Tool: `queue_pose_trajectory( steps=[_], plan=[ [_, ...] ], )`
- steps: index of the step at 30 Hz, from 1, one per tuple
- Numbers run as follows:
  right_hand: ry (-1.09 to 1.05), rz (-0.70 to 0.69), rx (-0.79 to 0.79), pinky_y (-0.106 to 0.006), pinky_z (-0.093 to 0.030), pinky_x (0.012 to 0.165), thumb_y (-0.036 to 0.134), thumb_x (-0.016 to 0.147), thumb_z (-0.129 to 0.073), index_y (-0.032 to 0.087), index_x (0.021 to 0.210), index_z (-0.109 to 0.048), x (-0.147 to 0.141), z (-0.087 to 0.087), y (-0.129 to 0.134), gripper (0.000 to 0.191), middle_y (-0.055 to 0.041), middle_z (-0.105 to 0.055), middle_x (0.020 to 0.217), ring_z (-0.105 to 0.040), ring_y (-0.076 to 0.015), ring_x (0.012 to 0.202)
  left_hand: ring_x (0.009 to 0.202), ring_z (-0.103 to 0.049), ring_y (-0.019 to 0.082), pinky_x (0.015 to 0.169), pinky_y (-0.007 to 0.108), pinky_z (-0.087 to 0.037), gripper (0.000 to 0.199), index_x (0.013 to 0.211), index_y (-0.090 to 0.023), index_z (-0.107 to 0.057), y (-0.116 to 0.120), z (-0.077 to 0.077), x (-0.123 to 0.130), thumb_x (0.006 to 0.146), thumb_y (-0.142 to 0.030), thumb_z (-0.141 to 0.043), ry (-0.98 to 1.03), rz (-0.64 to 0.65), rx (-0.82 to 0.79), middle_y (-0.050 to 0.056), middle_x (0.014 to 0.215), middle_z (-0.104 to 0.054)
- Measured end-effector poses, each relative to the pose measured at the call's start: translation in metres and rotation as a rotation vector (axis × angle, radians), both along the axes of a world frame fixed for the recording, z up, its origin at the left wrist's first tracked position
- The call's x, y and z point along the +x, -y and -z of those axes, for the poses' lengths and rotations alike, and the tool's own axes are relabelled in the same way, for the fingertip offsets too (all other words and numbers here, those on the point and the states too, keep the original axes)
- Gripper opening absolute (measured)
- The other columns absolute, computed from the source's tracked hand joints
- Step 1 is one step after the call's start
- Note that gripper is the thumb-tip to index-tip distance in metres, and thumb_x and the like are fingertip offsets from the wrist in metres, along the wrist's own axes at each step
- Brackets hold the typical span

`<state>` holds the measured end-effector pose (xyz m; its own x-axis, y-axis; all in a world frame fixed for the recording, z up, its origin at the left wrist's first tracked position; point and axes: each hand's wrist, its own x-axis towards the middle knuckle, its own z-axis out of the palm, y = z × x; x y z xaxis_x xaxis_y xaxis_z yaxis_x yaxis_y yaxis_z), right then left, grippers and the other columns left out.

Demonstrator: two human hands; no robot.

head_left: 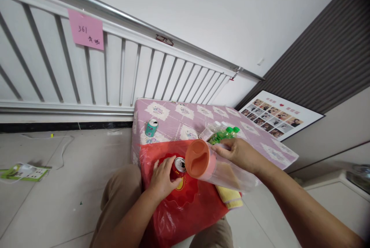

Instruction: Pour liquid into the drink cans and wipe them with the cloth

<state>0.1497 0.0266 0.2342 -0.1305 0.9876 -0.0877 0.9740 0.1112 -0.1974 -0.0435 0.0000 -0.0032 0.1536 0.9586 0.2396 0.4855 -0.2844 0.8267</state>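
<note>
My left hand (162,178) curls its fingers and thumb around a red drink can (179,163) with an opened top. Beneath the can lies a red scalloped plate (185,196), on a red plastic sheet (167,223). My right hand (235,154) grips a clear plastic pitcher (222,172) at its upper side. The pitcher is tipped over to the left, its orange lid (197,159) close to the can's top. Whether lid and can touch, I cannot tell. No liquid stream is visible.
An opened teal can (152,128) stands on the flowered purple cloth (185,112). Green-capped bottles (224,135) and white-capped ones are behind the pitcher. A folded yellow cloth (230,197) lies at the right edge. On the floor at left sits a green power strip (26,172) with cords.
</note>
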Motion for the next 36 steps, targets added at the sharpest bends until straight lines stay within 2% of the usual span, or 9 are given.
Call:
queue_pose_trajectory(
  steps=[6,15,24,29,32,36],
  plan=[
    [-0.049,0.004,0.004,-0.029,-0.029,0.052,0.057,0.081,-0.051,0.021,0.057,-0.053,0.006,0.007,0.0,0.043,0.0031,-0.043,0.054,-0.041,-0.014,0.055,0.133,-0.053,0.028,0.12,0.057,-0.025,0.075,0.14,-0.03,-0.044,0.0,0.001,0.0,0.073,-0.021,-0.075,0.0,-0.006,0.004,0.007,0.142,-0.06],
    [-0.204,0.026,0.023,-0.026,-0.024,0.049,0.06,0.083,-0.05,0.023,0.055,-0.039,0.022,0.018,0.002,0.048,0.005,-0.034,0.053,-0.032,-0.0116,0.051,0.132,-0.054,0.029,0.119,0.056,-0.028,0.075,0.14,-0.028,-0.044,0.0,0.002,0.002,0.071,-0.019,-0.075,-0.016,-0.02,0.02,0.007,0.142,-0.06],
    [-0.573,0.146,0.007,-0.025,-0.031,0.049,0.072,0.078,-0.055,0.022,0.058,-0.046,0.052,0.029,0.006,0.055,0.0044,-0.043,0.055,-0.039,-0.0114,0.052,0.133,-0.053,0.03,0.118,0.056,-0.029,0.074,0.14,-0.026,-0.043,-0.001,0.014,0.003,0.072,-0.02,-0.073,-0.056,-0.039,0.061,0.009,0.144,-0.059],
    [-0.856,0.274,0.015,-0.024,-0.024,0.042,0.076,0.074,-0.06,0.023,0.054,-0.039,0.07,0.039,0.005,0.06,0.0074,-0.036,0.048,-0.03,-0.0081,0.042,0.133,-0.054,0.031,0.117,0.057,-0.03,0.073,0.14,-0.024,-0.043,-0.003,0.023,0.004,0.073,-0.02,-0.071,-0.081,-0.045,0.081,0.011,0.144,-0.059],
    [-1.025,0.336,0.095,-0.024,-0.022,0.04,0.074,0.072,-0.066,0.024,0.05,-0.036,0.079,0.043,0.002,0.063,0.0085,-0.032,0.044,-0.025,-0.0069,0.04,0.132,-0.054,0.03,0.117,0.058,-0.03,0.072,0.14,-0.023,-0.043,-0.004,0.029,0.004,0.073,-0.021,-0.07,-0.092,-0.057,0.102,0.011,0.143,-0.059],
    [-1.223,0.408,0.263,-0.023,-0.023,0.04,0.07,0.067,-0.073,0.023,0.046,-0.038,0.085,0.05,-0.007,0.063,0.0086,-0.032,0.041,-0.025,-0.0072,0.042,0.129,-0.057,0.03,0.116,0.058,-0.033,0.071,0.139,-0.023,-0.044,-0.005,0.037,0.005,0.073,-0.022,-0.069,-0.084,-0.079,0.152,0.01,0.14,-0.062]
  ],
)
